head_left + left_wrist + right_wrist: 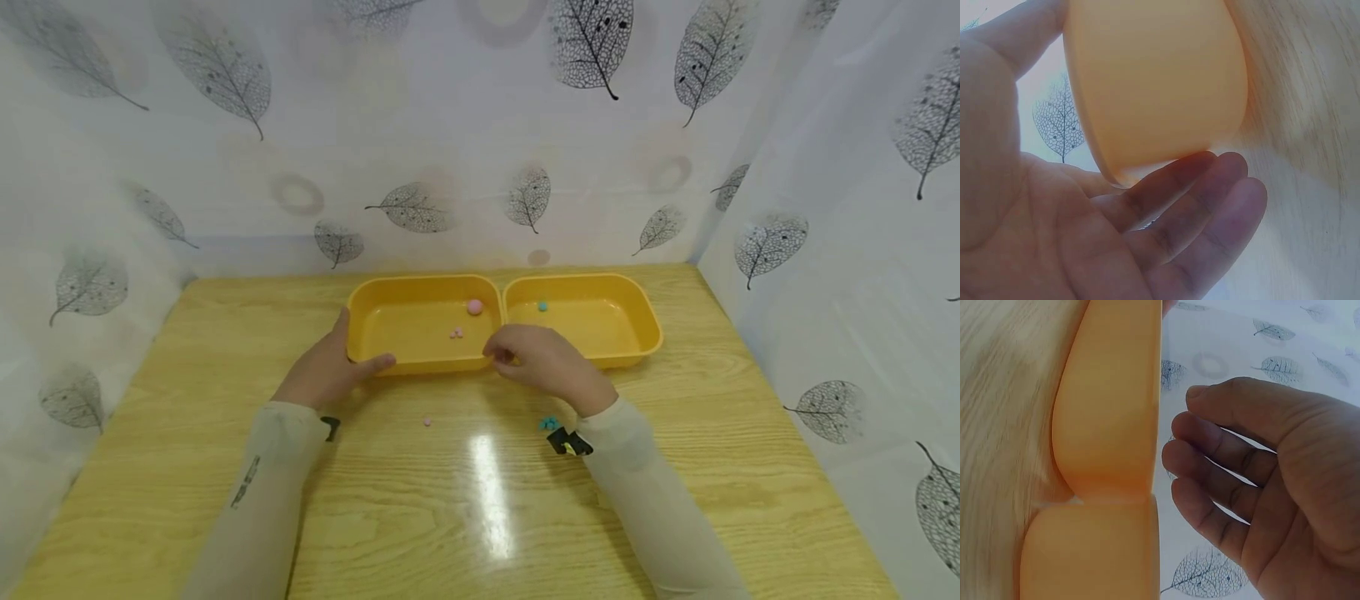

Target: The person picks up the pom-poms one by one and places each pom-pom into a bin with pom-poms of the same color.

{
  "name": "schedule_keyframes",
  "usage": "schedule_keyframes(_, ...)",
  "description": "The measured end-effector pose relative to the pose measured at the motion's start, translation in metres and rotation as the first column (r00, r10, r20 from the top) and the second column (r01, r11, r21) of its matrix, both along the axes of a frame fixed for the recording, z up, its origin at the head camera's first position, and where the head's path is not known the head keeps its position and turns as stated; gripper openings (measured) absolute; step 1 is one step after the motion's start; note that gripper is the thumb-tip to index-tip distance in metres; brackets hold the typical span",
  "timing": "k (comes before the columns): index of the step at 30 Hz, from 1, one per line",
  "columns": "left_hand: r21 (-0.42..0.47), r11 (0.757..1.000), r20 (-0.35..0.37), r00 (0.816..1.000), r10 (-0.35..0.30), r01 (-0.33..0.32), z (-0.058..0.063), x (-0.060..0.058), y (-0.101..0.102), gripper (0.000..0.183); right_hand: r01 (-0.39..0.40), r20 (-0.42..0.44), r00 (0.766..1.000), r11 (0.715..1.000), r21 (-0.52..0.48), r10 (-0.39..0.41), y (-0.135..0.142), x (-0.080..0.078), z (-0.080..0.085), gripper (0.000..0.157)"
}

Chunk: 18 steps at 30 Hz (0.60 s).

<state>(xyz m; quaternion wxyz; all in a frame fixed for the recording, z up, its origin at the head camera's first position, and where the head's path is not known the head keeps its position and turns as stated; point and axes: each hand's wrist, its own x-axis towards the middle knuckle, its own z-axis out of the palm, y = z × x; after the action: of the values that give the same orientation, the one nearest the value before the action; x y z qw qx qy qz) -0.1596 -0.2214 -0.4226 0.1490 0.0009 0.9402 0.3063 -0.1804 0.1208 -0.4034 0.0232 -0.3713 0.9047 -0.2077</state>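
Observation:
Two yellow trays stand side by side at the back of the table. My left hand (318, 367) holds the front left corner of the left tray (408, 367), thumb along the front wall and fingers against the end wall (1160, 81). Over the front rim, where the trays meet, hovers my right hand (543, 362). Its fingers are loosely curled, and in the right wrist view nothing shows between them. Inside the left tray lie a pink ball (475, 307) and a cluster of small pink pieces (457, 333). The right tray (630, 358) contains a teal ball (543, 307).
One small pink piece (427, 422) lies on the wooden table (390, 508) in front of the left tray. Several teal pieces (550, 423) sit beside the right wrist's black camera mount (568, 442). A leaf-patterned white curtain (465, 150) hangs behind the trays and along both sides.

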Motion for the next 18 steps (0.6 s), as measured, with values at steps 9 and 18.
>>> schedule_keyframes(9,-0.018,1.0,0.008,1.0,-0.005,0.005,0.001,-0.002,0.0,0.131,-0.124,-0.065,0.99,0.99,0.063,0.128,-0.029,0.007,-0.008,0.009)
schedule_keyframes(18,0.007,1.0,-0.003,1.0,-0.002,0.002,0.001,-0.001,0.001,0.131,-0.234,-0.059,0.968,0.964,0.127,0.243,-0.068,0.015,-0.017,0.01)
